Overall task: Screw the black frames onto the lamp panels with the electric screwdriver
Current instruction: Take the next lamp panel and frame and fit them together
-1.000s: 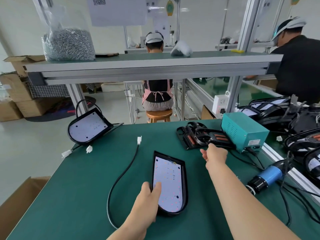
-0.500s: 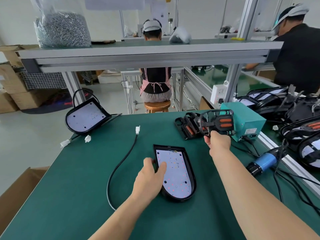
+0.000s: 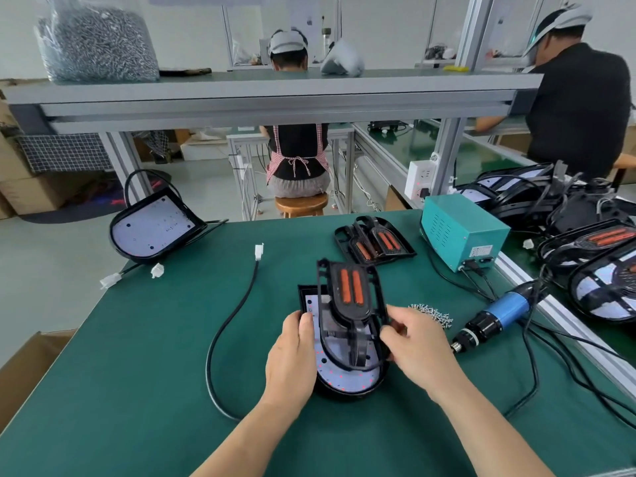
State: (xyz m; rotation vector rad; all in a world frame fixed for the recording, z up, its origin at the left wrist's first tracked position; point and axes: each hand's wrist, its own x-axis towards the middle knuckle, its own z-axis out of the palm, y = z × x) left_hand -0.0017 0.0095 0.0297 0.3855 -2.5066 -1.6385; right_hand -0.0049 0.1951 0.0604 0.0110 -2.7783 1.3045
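Pinching a black frame (image 3: pixel 351 309) with two orange strips — right fingers (image 3: pixel 401 320); left fingers (image 3: pixel 304 327) gripping the white lamp panel (image 3: pixel 344 378) beneath

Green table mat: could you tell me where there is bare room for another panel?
Free: near-left green mat, between the looping black cable and the left edge; also between the white plug and stacked black frames. Crowded: right side, with loose silver screws, blue electric screwdriver, teal box.

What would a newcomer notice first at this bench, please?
First, the black frame with two orange strips, pinched by the right hand and tilted over the lamp panel that the left hand holds, centre. Then the blue electric screwdriver lying at the right, and the bag of screws on the shelf's left end.
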